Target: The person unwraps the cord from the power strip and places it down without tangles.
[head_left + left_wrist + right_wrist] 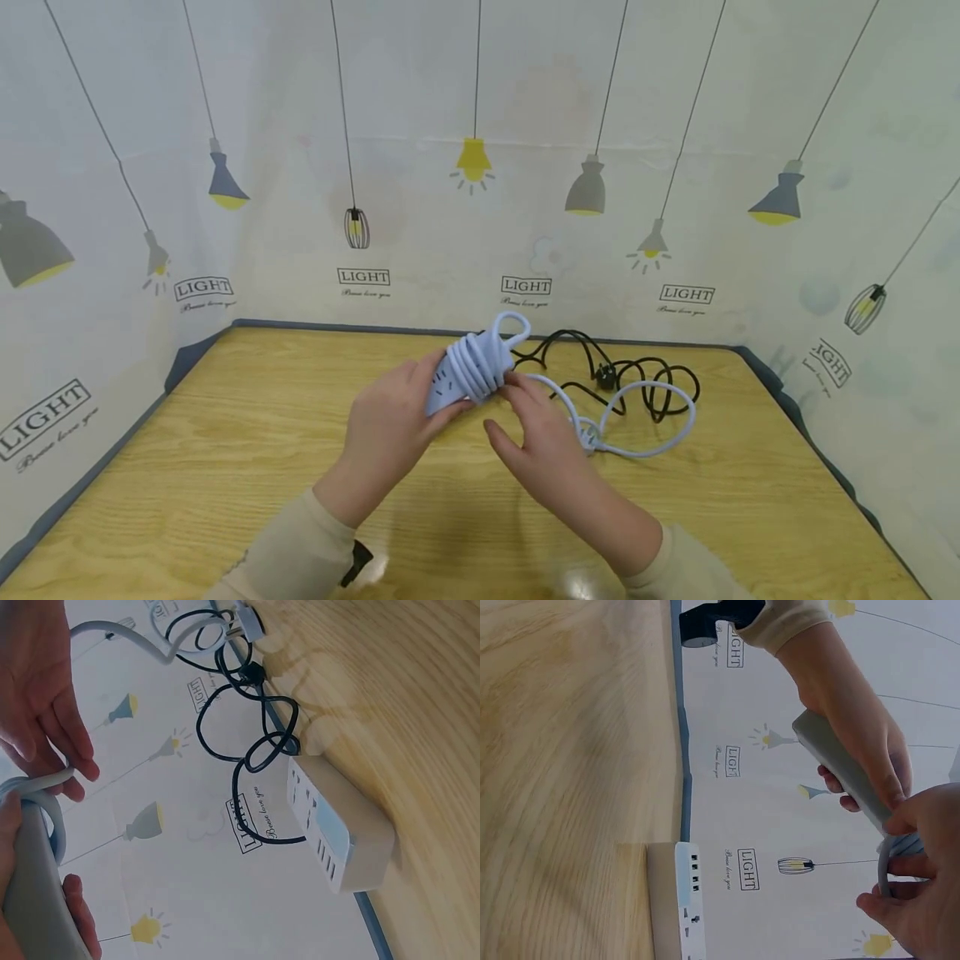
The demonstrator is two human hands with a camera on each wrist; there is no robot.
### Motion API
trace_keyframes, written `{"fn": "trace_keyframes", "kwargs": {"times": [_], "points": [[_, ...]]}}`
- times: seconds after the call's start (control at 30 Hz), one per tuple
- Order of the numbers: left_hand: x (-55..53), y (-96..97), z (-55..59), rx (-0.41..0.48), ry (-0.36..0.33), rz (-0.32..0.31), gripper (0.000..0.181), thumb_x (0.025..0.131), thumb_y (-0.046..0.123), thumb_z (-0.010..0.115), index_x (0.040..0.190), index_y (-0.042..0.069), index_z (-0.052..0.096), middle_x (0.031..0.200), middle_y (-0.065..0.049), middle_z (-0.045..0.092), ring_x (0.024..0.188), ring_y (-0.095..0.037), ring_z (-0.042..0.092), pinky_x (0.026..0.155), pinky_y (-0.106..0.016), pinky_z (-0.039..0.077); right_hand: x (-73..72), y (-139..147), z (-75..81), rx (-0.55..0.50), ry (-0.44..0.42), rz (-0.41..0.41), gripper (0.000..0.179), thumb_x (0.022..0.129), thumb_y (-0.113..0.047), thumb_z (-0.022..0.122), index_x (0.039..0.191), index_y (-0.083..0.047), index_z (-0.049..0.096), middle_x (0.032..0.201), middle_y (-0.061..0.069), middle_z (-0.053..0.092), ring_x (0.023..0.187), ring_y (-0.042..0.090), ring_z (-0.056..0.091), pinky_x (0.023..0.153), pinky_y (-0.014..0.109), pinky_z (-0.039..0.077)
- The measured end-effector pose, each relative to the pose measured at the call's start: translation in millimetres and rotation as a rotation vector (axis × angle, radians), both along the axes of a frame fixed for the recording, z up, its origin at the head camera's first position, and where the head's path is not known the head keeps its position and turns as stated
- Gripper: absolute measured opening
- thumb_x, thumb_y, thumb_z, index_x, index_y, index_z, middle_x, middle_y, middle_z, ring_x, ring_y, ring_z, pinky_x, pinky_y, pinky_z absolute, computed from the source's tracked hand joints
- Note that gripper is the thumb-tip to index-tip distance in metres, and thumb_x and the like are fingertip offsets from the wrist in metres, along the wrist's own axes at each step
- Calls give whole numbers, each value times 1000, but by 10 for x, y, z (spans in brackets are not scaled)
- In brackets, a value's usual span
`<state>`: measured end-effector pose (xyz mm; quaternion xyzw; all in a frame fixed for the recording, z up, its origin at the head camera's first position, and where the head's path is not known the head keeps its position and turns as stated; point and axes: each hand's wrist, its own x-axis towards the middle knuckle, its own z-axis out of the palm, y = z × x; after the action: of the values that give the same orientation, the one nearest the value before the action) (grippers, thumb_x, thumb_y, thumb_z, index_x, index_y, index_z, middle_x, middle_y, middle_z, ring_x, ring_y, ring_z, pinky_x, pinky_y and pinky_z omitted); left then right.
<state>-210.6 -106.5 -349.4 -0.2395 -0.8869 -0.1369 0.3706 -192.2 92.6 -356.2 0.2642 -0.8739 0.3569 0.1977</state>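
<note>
A white power strip (442,390) is held up over the table, tilted, in my left hand (390,417), thumb on one side and fingers on the other. Its pale cord (474,367) is wound in several turns round the far end, where a loop sticks up. At the turns, my right hand (547,442) holds the cord with bent fingers; the right wrist view shows the cord (885,870) crossing those fingers. From there the free length runs right to its white plug (588,435), which the left wrist view shows with metal pins.
A second white power strip (341,825) with a black cord (236,787) stands at the table's back edge; the held strip and hands hide it in the head view. Its black plug (605,375) lies among loose black loops. Patterned cloth walls (450,242) surround the wooden table (187,467).
</note>
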Motion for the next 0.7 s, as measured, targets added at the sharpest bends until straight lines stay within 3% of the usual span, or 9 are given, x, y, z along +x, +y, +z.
{"fn": "trace_keyframes", "kwargs": {"times": [0.1,0.2,0.43,0.7], "points": [[-22,-13,-14,7,17,-37,65,76,39,83,121,-1,58,88,-11,67,64,-20,61,50,-34,51,-36,1,-10,-18,106,7,30,85,-8,74,111,2,64,123,13,60,114,28,57,93,44,48],[-41,-12,-14,21,35,-80,67,73,36,86,120,-4,57,91,-14,67,66,-22,63,52,-37,52,-51,5,-1,-32,152,12,28,82,-7,77,106,1,65,114,10,63,106,24,60,88,41,50],[-43,36,-11,40,28,-124,67,70,31,89,116,-5,57,94,-15,67,72,-24,65,58,-39,55,-42,34,1,-46,113,26,29,79,-6,79,103,-2,64,102,4,64,94,16,60,78,31,53],[-35,87,-28,22,0,-96,56,77,26,85,115,-6,58,95,-14,66,80,-27,66,66,-42,55,-44,40,-14,-51,49,23,28,79,-17,81,99,-9,63,90,-3,61,85,12,58,74,31,52]]}}
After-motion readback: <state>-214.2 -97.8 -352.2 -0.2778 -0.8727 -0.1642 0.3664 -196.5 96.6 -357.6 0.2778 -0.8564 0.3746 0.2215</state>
